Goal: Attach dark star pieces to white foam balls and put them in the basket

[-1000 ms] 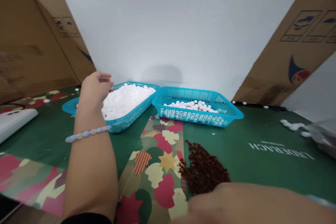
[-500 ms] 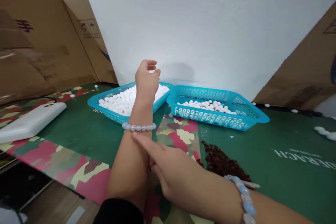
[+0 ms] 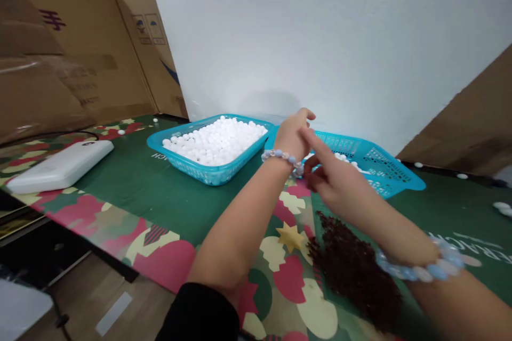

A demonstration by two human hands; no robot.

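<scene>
My left hand [image 3: 293, 133] is raised in front of the right-hand basket, its fingers loosely bent and partly hidden, with nothing visible in them. Around its wrist sits a bead bracelet [image 3: 280, 155] of pale blue and clear pinkish beads. My right hand [image 3: 344, 181] reaches across to it. Its index finger is stretched along the side of the left hand, while the other fingers bend close to the bracelet's lower beads. Whether they touch the beads is hard to make out. A similar bead bracelet [image 3: 424, 273] circles my right wrist.
A blue basket [image 3: 216, 176] full of white balls stands left; another blue basket [image 3: 394, 170] with fewer balls is partly behind my hands. Dark brown shreds [image 3: 356, 272] lie below my right forearm. A white device [image 3: 62, 165] lies left. A white board [image 3: 312, 37] stands behind.
Both hands have moved right in the view, from before the left basket to the right one. My right index finger has shifted from below the left bracelet up beside the left hand.
</scene>
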